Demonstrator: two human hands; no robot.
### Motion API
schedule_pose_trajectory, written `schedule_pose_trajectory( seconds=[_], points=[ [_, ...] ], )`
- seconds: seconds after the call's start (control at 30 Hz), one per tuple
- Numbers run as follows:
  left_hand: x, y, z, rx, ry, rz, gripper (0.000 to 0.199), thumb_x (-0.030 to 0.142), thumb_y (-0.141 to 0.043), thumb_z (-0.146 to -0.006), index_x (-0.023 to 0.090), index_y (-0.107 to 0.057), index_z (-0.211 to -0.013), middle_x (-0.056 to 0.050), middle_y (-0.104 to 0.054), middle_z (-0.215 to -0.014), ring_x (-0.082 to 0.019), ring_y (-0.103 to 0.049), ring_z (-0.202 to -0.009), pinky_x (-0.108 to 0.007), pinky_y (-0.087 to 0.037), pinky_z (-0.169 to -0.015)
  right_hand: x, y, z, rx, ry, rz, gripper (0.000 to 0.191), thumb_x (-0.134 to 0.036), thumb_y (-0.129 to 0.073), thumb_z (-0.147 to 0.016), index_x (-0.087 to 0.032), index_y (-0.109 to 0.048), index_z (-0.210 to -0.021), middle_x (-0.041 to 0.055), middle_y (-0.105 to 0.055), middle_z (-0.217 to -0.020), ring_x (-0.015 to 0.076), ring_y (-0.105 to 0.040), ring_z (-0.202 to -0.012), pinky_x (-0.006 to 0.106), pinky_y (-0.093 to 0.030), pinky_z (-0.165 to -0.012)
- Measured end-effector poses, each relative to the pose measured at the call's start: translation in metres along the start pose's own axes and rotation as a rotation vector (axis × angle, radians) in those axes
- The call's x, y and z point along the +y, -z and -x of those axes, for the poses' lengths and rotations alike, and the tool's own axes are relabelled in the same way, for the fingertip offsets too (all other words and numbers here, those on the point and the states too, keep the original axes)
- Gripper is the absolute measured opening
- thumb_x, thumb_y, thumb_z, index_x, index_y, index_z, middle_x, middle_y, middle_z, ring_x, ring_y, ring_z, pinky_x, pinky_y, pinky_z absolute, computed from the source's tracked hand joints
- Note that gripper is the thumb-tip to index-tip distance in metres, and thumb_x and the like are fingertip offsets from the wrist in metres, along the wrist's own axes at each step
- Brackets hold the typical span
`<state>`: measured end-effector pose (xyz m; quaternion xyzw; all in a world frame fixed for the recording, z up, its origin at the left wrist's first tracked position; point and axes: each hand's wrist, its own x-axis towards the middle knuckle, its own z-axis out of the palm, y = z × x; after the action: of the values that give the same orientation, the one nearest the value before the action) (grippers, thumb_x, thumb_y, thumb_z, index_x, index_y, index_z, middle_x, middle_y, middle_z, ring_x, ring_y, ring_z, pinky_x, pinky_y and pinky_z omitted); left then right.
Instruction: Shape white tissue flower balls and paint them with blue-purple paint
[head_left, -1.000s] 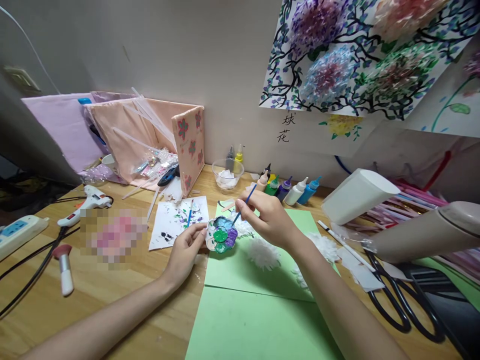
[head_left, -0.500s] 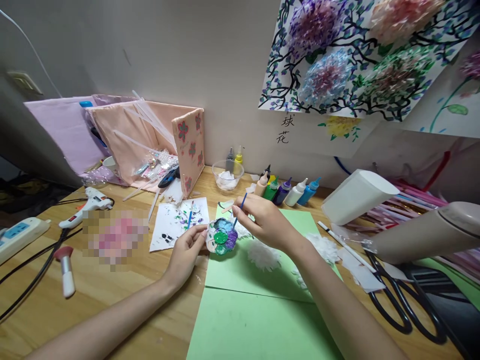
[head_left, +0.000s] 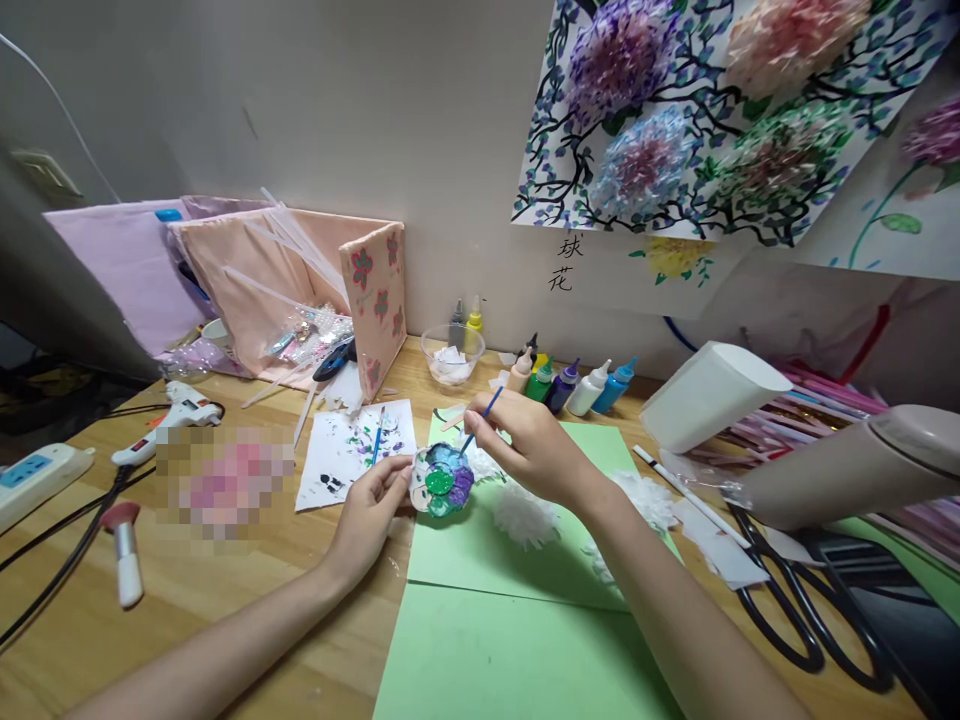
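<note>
My left hand (head_left: 375,515) pinches the left edge of a small round palette (head_left: 439,483), whose wells hold green, purple, blue and teal paint. In my right hand (head_left: 525,445) is a thin blue paintbrush (head_left: 491,402), slanting down with its tip at the palette's upper right, by the blue and purple wells. Beneath my hands lies light green paper (head_left: 517,650). White fluffy paper flowers (head_left: 526,515) rest on it, one partly behind my right hand and others (head_left: 646,498) beside my right forearm.
Paint bottles (head_left: 590,388) stand behind the paper, near a clear bowl (head_left: 452,355). A paint-spotted sheet (head_left: 356,450) with another brush lies left. Further left are a glue gun (head_left: 176,420) and power strip (head_left: 41,480); black scissors (head_left: 802,600) and a tumbler (head_left: 840,465) are at right.
The brush tip has shifted slightly left and up, from beside the purple well toward the blue one. The whole view has moved a little; both hands keep their holds.
</note>
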<state>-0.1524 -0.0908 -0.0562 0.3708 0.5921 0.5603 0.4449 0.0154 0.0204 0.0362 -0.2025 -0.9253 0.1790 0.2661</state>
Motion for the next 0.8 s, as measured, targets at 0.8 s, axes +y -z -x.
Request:
schedule_pose_trajectory(
  seconds=[0.8],
  points=[
    [0.002,-0.001,0.000,0.018,0.022,-0.022,0.034,0.040,-0.057,-0.075,0.015,-0.058,-0.097,-0.004,-0.065,-0.089,-0.016,-0.062,-0.076,-0.025,-0.053,-0.066,0.005,0.011,0.002,0.154,-0.047,-0.049,0.026,-0.027,-0.032,-0.092,-0.018,-0.050,-0.076,0.0028,-0.055,-0.070,0.0146,-0.051,-0.067,0.026,-0.036,-0.064]
  ],
)
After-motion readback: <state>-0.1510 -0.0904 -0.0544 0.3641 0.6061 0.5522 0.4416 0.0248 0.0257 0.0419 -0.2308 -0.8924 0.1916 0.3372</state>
